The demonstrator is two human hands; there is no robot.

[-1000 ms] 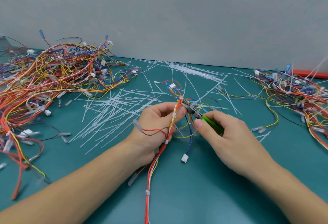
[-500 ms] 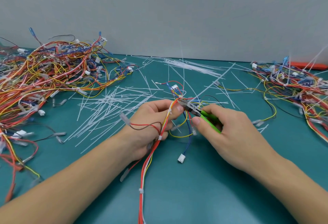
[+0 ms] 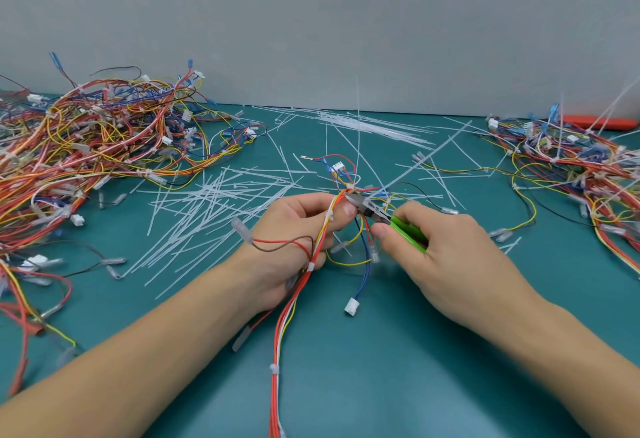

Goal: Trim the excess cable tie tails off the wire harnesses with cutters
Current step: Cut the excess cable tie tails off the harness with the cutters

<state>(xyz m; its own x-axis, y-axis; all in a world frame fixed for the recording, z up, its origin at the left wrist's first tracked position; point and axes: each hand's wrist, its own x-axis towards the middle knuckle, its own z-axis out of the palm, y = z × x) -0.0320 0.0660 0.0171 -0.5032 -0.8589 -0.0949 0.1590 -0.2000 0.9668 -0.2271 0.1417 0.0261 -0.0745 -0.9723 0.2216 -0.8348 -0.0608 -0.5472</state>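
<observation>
The left hand grips a wire bundle while the right hand holds green cutters (tips against a tie) over the table.

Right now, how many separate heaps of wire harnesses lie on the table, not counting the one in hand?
2: a large heap at far left, a smaller heap at far right. Both run past the frame edges, so more may be hidden.

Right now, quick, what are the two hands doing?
Left hand: closed around the wire bundle.
Right hand: closed on the green-handled cutters, tip at a cable tie.
</observation>
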